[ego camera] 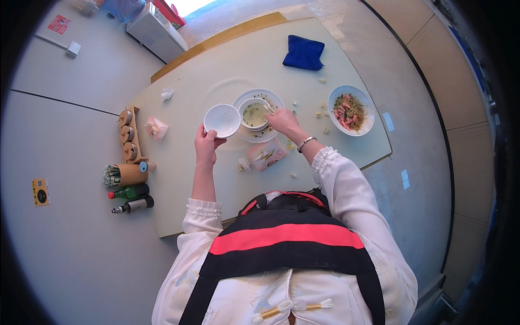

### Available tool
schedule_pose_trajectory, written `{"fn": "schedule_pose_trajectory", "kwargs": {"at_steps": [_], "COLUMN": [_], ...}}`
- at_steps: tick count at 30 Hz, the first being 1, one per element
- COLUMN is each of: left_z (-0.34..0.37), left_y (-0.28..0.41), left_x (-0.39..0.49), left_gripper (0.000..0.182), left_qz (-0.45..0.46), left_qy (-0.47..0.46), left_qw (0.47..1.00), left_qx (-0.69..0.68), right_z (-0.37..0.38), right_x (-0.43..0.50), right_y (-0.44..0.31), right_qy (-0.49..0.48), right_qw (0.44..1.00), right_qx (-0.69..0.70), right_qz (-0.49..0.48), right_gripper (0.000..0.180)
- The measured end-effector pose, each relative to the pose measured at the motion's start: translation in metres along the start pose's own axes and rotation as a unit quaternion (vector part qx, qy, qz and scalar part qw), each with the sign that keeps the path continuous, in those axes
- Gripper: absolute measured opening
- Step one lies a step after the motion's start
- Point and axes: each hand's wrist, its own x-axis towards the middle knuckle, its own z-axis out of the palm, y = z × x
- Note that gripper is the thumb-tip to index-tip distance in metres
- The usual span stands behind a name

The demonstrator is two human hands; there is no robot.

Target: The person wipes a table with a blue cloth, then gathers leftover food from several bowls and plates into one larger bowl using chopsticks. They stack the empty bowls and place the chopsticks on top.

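Observation:
My left hand [208, 143] grips the lower rim of a white bowl [222, 121], which is tipped toward me and shows a few specks inside. Just right of it, a white bowl of pale soup with green bits [254, 115] stands on a white plate [243, 136] smeared with food scraps. Another bowl rim shows beneath the soup bowl. Over the soup bowl's right rim, my right hand [283, 121] has its fingers closed around small pale pieces [269, 109]. What these are is unclear, and the hand hides part of the rim.
A bowl of noodles with pink pieces [350, 110] stands near the table's right edge, beside scattered pale scraps [326, 130]. A tissue pack [266, 154] lies before me, a blue cloth [304, 53] farther off. Seasoning jars [127, 134], a chopstick holder [134, 174] and bottles [130, 191] line the left.

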Motion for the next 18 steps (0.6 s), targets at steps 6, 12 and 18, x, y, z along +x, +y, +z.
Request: {"fn": "schedule_pose_trajectory", "kwargs": {"at_steps": [6,12,18], "left_z": [-0.018,-0.011,0.02], "left_y": [0.0,-0.004,-0.01], "left_x": [-0.004,0.003,0.015], "left_gripper": [0.05,0.05,0.049], "left_qz": [-0.012,-0.014,-0.016], "left_qy": [0.002,0.001,-0.046], "left_qw": [1.0,1.0,0.999], "left_qx": [0.009,-0.006,-0.001], "right_z": [0.019,0.006,-0.062], "right_x": [0.019,0.011,-0.019], "right_y": [-0.003,0.003,0.042], "right_qy": [0.007,0.037,0.09], "right_qw": [0.999,0.996,0.989], "right_qx": [0.001,0.082,0.12], "right_qz": [0.042,0.017,-0.009], "right_gripper": [0.039,0.031,0.034]}}
